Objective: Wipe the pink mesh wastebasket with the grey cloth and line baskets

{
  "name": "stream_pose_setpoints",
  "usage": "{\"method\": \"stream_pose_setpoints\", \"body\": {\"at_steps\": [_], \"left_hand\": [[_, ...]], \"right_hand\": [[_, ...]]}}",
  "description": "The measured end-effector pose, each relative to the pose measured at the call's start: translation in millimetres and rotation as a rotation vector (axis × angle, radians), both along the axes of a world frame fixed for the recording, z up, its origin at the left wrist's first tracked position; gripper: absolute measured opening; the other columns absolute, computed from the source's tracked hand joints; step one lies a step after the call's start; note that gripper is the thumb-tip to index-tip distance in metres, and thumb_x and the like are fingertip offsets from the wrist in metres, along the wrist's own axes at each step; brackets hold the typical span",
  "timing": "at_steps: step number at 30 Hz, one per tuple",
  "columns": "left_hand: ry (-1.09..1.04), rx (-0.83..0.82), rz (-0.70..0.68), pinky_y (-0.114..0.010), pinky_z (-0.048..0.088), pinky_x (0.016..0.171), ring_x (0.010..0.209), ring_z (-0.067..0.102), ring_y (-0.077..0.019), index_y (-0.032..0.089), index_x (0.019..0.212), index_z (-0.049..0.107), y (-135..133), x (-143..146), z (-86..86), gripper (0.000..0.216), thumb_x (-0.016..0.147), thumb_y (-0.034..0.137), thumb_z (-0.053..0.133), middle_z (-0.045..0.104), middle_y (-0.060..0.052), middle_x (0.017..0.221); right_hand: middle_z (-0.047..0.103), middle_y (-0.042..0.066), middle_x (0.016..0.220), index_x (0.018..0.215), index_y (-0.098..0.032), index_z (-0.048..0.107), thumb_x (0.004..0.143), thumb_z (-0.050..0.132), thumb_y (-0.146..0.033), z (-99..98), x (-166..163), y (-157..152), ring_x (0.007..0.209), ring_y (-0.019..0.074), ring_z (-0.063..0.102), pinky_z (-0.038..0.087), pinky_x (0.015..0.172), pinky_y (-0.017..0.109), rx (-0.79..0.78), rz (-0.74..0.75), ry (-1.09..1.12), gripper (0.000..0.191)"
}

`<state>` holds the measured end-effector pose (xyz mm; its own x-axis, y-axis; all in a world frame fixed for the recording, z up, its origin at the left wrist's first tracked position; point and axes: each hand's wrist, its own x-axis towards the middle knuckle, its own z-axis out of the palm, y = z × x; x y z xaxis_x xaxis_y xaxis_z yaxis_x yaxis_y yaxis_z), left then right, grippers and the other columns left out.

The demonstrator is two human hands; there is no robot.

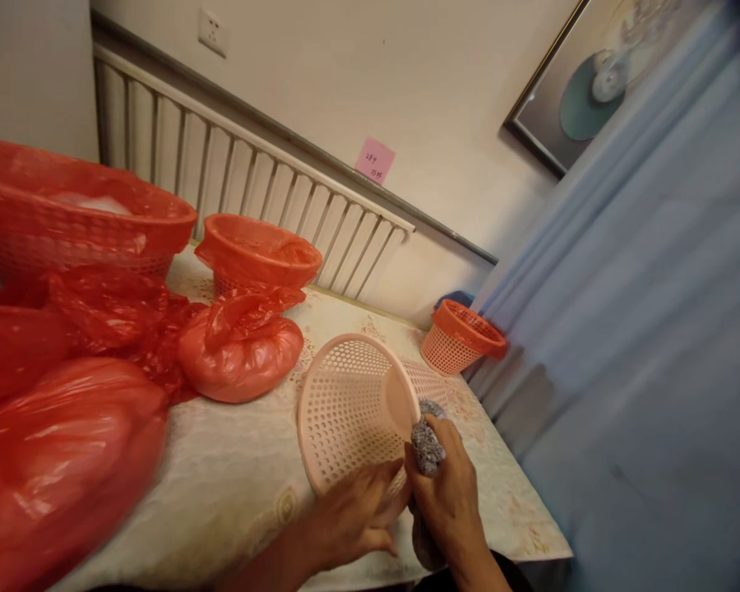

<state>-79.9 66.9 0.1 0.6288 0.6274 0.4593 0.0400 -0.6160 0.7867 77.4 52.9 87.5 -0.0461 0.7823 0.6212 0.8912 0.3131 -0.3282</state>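
The left hand (351, 514) is gripping the near rim of a tipped pink basket (351, 407), light and stiff. The right hand (447, 493) is squeezing a springy steel scrubber (427, 444).

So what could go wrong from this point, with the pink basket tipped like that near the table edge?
1. The pink basket lies tipped on its side, steadied only by the left hand; it could roll or slide off the table.
2. The right hand holds steel wool against the rim; its fingers could get scratched.
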Motion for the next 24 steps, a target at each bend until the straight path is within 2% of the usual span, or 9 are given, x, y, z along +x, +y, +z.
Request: {"method": "stream_pose_setpoints", "body": {"at_steps": [3,6,8,9,12,13,15,20,24], "left_hand": [[-0.074,-0.041,0.309,-0.051,0.032,0.114,0.135,0.042,-0.0330,0.025,0.145,0.034,15,-10,-16.0,0.078,0.077,0.028,0.071,0.047,-0.014,0.146],[-0.229,0.003,0.848,-0.052,0.026,0.116,0.142,0.031,-0.0308,0.017,0.144,0.030,38,-26,-29.2,0.063,0.088,0.026,0.056,0.037,-0.018,0.151],[-0.265,0.016,1.078,-0.052,0.031,0.113,0.141,0.033,-0.0323,0.014,0.141,0.032,54,-36,-35.2,0.065,0.084,0.030,0.060,0.038,-0.021,0.149],[-0.254,-0.012,1.119,-0.051,0.040,0.106,0.132,0.045,-0.0325,0.015,0.137,0.036,61,-40,-37.8,0.062,0.083,0.031,0.061,0.048,-0.020,0.140],[-0.091,-0.030,0.938,-0.034,0.055,0.074,0.085,0.068,-0.0223,0.019,0.106,0.055,71,-44,-43.9,0.023,0.085,0.029,0.054,0.068,-0.006,0.093],[-0.062,-0.012,0.886,-0.029,0.053,0.065,0.072,0.066,-0.0189,0.021,0.094,0.056,71,-42,-45.3,0.012,0.086,0.028,0.052,0.066,-0.001,0.079],[-0.056,0.037,0.851,-0.024,0.047,0.055,0.057,0.059,-0.0146,0.022,0.080,0.053,66,-37,-47.1,0.009,0.087,0.027,0.049,0.058,0.004,0.063],[-0.096,0.176,0.853,-0.022,0.043,0.052,0.050,0.055,-0.0125,0.022,0.074,0.048,51,-24,-51.5,0.014,0.088,0.024,0.044,0.054,0.005,0.058],[-0.115,0.269,0.886,-0.025,0.046,0.054,0.052,0.057,-0.0143,0.022,0.074,0.048,47,-20,-55.5,0.015,0.087,0.020,0.041,0.057,0.002,0.058]], "right_hand": [[0.062,0.008,0.109,0.115,-0.021,0.057,0.083,0.054,-0.030,-2.9,28,-4,0.102,0.0244,0.058,0.046,0.090,0.040,-0.007,0.012,0.029,0.034],[0.063,0.008,0.110,0.113,-0.021,0.059,0.085,0.054,-0.034,-2.6,63,-7,0.103,0.0243,0.059,0.046,0.091,0.039,-0.028,0.060,0.065,0.031],[0.064,0.009,0.109,0.111,-0.021,0.060,0.086,0.053,-0.037,-3.5,86,-8,0.101,0.0243,0.060,0.047,0.089,0.038,-0.029,0.095,0.096,0.031],[0.065,0.009,0.109,0.110,-0.021,0.060,0.087,0.053,-0.039,-4.9,97,-8,0.101,0.0244,0.060,0.047,0.089,0.038,-0.027,0.100,0.109,0.031],[0.065,0.008,0.111,0.111,-0.022,0.062,0.087,0.054,-0.041,-14.0,126,-8,0.102,0.0251,0.061,0.047,0.092,0.041,-0.012,0.068,0.129,0.032],[0.065,0.008,0.111,0.112,-0.023,0.062,0.087,0.054,-0.042,-18.2,134,-8,0.103,0.0255,0.060,0.046,0.093,0.042,0.004,0.046,0.127,0.033],[0.065,0.008,0.112,0.114,-0.023,0.062,0.086,0.055,-0.043,-26.8,149,-7,0.105,0.0267,0.059,0.044,0.096,0.045,0.030,-0.005,0.115,0.035],[0.066,0.010,0.115,0.113,-0.021,0.066,0.084,0.055,-0.048,-35.5,174,1,0.110,0.0285,0.057,0.041,0.101,0.047,-0.097,-0.056,0.211,0.041],[0.069,0.010,0.108,0.111,-0.020,0.068,0.080,0.057,-0.054,-19.2,173,7,0.104,0.0284,0.061,0.046,0.096,0.044,-0.197,-0.098,0.400,0.047]]}}
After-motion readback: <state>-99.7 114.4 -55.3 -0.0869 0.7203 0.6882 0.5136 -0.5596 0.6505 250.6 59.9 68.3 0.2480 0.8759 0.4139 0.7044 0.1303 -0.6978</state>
